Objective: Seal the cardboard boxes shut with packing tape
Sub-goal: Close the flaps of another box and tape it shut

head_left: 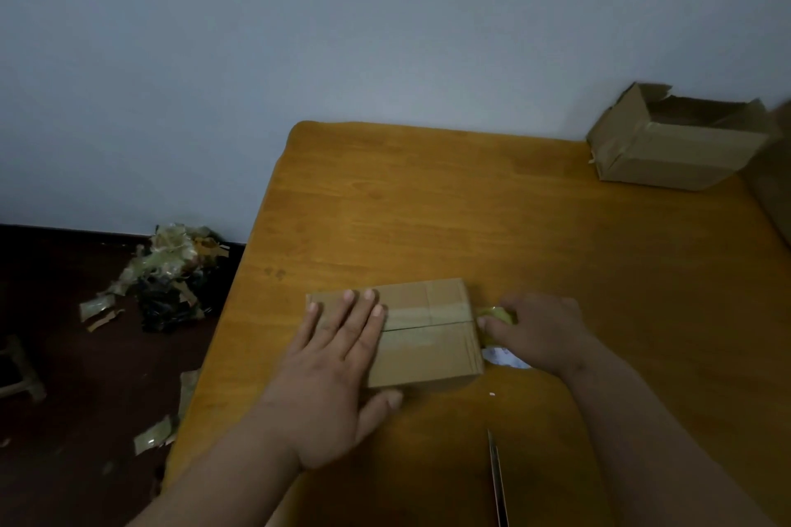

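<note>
The small closed brown cardboard box [428, 334] lies flat near the front of the orange-brown wooden worktop [471, 205], its two top flaps meeting in a seam that runs left to right. The left hand [338, 372] lies on the box's left half with fingers straight and spread, palm down, thumb against the near side; it grips nothing. That flat press looks meant to pin the flaps shut and keep the light box from sliding while tape is drawn across it.

The right hand [535, 334] sits just beyond the box's right end, fingers curled round a yellowish roll of clear packing tape [496, 314]. A pale strip of tape [428, 312] already lies along the seam, reaching the right edge, so the roll is held low and close to that edge, probably to bring the strip down over the end face. The roll is mostly hidden by the fingers, so whether the strip is joined to it is hard to tell.

A thin metal blade [496, 479], likely scissors, lies on the worktop near the front, within reach for cutting. A larger open cardboard box [676, 145] stands at the far right corner, unsealed. On the dark floor lies a heap of crumpled tape scraps [171, 270].
</note>
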Motion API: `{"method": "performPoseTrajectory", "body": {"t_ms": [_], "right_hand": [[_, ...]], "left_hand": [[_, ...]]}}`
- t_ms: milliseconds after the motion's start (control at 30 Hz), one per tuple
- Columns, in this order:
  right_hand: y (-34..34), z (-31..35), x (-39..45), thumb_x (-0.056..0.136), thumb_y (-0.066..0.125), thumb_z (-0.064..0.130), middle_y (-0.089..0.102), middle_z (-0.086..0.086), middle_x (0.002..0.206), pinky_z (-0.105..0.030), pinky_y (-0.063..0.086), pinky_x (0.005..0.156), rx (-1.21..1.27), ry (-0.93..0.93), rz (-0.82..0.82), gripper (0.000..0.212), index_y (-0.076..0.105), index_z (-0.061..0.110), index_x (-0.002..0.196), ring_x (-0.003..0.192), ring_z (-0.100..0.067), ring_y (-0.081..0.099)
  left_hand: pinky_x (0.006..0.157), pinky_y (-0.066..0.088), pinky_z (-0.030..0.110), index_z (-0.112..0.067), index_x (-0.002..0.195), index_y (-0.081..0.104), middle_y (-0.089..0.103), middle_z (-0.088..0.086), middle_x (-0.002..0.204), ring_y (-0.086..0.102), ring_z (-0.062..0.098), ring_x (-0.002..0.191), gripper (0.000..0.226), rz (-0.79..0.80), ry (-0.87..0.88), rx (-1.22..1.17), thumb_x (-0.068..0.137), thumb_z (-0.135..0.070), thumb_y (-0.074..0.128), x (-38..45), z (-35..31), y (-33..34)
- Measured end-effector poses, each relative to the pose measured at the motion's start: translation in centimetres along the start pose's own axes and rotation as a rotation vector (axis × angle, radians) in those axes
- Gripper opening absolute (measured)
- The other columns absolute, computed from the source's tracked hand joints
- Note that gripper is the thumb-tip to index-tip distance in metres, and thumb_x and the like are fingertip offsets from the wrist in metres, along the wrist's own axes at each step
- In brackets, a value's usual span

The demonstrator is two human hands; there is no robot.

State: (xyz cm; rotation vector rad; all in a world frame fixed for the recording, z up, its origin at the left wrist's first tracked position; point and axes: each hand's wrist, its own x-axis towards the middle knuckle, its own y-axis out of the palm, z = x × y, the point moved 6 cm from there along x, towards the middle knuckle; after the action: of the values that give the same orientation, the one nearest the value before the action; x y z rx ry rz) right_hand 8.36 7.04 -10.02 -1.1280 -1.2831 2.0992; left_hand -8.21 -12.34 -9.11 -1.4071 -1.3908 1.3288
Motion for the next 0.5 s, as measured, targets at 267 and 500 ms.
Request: {"method": "performPoseTrajectory", "body": {"t_ms": [267,500], "right_hand": [[1.2,-0.3,-0.9,0.092,0.062,0.042,0.059,-0.001,0.08,-0.031,0.037,0.062,0.406,0.006,0.007,0.027,0.061,0.016,0.084,0.071,-0.015,0.052],[1.7,-0.2,-1.3,0.094,0.06,0.033,0.067,-0.005,0.09,-0.042,0.05,0.076,0.48,0.007,0.027,0.017,0.064,0.017,0.09,0.085,-0.023,0.062]], "left_hand": [[0.117,-0.02,0.049,-0.02,0.146,-0.033,-0.045,0.003,0.149,-0.04,0.022,0.14,0.1,0.122,-0.019,0.113,0.088,-0.078,0.024,2.8,-3.8,-0.4],[0.12,-0.006,0.053,-0.032,0.153,-0.008,-0.017,0.002,0.162,-0.018,0.029,0.148,0.101,0.11,0.084,0.107,0.08,-0.079,0.045,5.8,-5.6,-1.5]]}}
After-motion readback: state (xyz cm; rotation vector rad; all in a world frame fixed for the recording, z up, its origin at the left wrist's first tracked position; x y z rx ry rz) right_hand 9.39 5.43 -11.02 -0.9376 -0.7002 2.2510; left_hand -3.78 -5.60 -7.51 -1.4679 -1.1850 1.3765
